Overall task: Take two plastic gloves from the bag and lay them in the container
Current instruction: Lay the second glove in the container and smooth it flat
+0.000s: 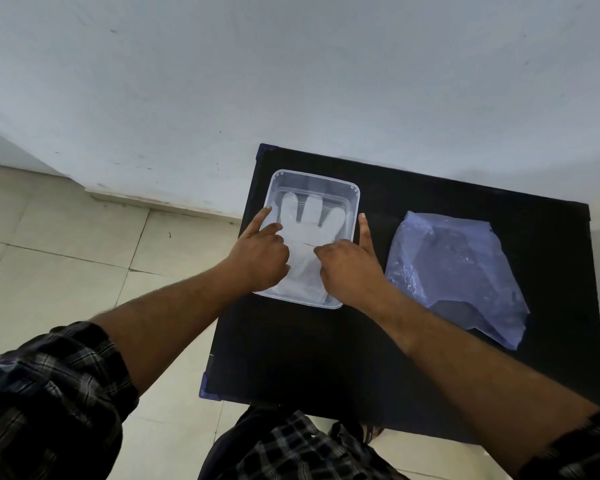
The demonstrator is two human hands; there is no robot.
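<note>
A clear plastic container stands on the black table, left of centre. A translucent plastic glove lies flat inside it, fingers pointing away from me. Whether a second glove lies under it I cannot tell. My left hand rests on the glove's left side, index finger stretched along the container's left wall. My right hand presses on the glove's right side with its fingertips, one finger stretched along the outside of the right wall. A crumpled bluish plastic bag lies to the right, untouched.
The black table stands against a pale wall. Beige floor tiles lie to the left. My checked sleeves and lap show at the bottom edge.
</note>
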